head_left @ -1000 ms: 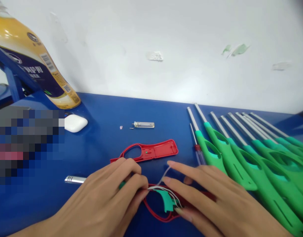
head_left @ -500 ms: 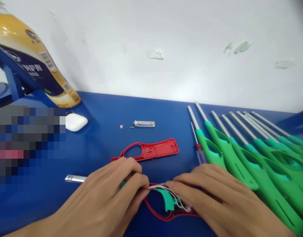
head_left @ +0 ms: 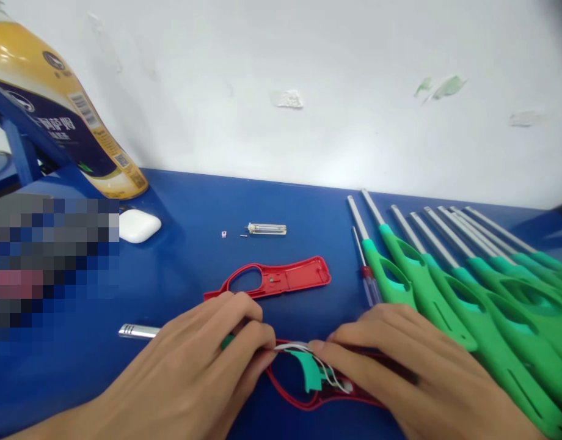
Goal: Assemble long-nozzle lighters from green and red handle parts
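A red half shell [head_left: 327,397] lies at the bottom middle, with a green trigger [head_left: 310,370] and white wires [head_left: 332,374] in it. My left hand [head_left: 212,354] is closed over the shell's left part, fingertips pinching the white wires. From under it a metal tube [head_left: 138,331] sticks out to the left. My right hand [head_left: 400,360] has its thumb and fingers on the wires and the shell's upper edge. Behind both hands lies another red half shell [head_left: 303,275], its inside facing up.
Several green lighters [head_left: 446,305] with metal tubes fill the right side, a screwdriver [head_left: 370,284] beside them. A clear tank [head_left: 267,229] and tiny parts lie at the back. A bottle [head_left: 79,116] and a white case [head_left: 140,226] stand left, near a blurred-out item.
My right hand's fingers have shifted slightly, showing more of the red shell under them. My left hand keeps its hold on the wires.
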Motion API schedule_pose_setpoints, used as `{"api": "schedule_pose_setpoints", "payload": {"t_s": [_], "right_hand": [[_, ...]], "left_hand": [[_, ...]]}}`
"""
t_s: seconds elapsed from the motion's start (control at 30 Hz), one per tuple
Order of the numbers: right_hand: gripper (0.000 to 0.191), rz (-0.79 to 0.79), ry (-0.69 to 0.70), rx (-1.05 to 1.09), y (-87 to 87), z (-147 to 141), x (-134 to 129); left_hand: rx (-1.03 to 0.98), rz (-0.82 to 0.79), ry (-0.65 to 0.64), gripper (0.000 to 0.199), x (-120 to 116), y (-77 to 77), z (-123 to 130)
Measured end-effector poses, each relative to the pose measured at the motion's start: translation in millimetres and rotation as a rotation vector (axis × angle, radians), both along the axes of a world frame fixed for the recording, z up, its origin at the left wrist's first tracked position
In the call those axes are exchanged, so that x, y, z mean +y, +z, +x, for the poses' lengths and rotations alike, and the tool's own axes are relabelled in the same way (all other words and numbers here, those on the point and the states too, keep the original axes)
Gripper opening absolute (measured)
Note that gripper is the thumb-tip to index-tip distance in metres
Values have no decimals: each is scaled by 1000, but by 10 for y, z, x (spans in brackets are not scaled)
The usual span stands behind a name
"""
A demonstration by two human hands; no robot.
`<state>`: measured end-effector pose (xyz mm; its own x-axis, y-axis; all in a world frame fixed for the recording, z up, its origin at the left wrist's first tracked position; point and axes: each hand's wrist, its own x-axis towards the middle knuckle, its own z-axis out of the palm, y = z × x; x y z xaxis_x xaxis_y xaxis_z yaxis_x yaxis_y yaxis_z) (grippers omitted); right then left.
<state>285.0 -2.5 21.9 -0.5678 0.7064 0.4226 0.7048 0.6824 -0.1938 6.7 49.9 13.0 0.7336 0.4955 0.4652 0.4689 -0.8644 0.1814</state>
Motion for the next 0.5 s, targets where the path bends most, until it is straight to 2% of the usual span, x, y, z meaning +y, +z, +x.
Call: {"api": "schedule_pose_setpoints", "payload": {"t_s": [0.33,0.5], "right_hand": [[30,-28,11,-2,1,30,19],[31,5,-19,14,-23,16,-7]], "left_hand": [[7,-79,-7,21,0,-12,-5],[13,-34,-28,27,-24,-66,-49]]}}
